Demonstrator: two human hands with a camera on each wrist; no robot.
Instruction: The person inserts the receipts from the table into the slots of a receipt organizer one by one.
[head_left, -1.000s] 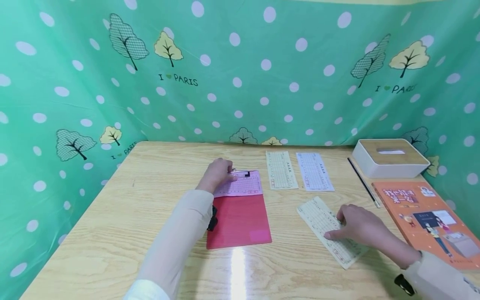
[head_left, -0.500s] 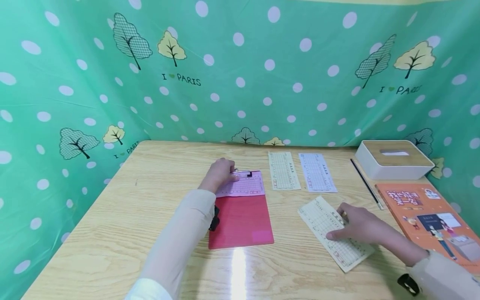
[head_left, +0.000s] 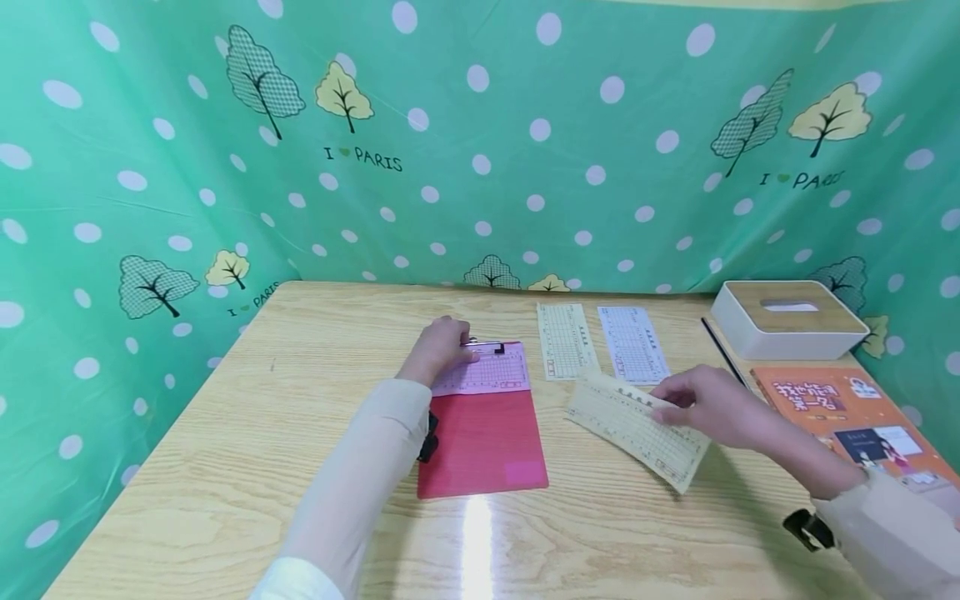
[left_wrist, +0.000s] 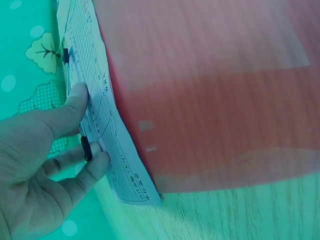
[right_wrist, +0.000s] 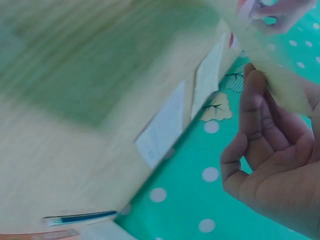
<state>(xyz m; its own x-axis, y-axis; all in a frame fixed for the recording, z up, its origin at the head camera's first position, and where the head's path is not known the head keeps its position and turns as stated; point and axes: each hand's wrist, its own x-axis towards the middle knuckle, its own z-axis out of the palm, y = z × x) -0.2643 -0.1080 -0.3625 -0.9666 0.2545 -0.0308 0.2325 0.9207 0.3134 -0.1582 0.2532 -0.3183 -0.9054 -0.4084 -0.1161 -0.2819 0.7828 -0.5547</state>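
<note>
My left hand (head_left: 438,352) grips the clip (head_left: 486,347) at the top of a red clipboard (head_left: 483,442), where a pink printed slip (head_left: 491,371) lies. In the left wrist view the thumb of the left hand (left_wrist: 55,165) presses on the clip's near side, fingers curled at its far edge. My right hand (head_left: 716,408) pinches a pale yellow slip (head_left: 637,421) by its edge, lifted and bent over the table. The right wrist view shows the right hand (right_wrist: 280,145) with thumb and fingertips on the yellow slip (right_wrist: 280,82), which is blurred.
Another yellow slip (head_left: 564,337) and a bluish-white slip (head_left: 632,342) lie behind. On the right are a dark pencil (head_left: 723,350), a white tissue box (head_left: 795,343) with a wooden lid, and an orange book (head_left: 810,408). A green dotted cloth (head_left: 450,200) hangs behind the table.
My right hand has lifted the yellow slip off the table and carried it slightly left and away from me. The left hand has stayed on the clip.
</note>
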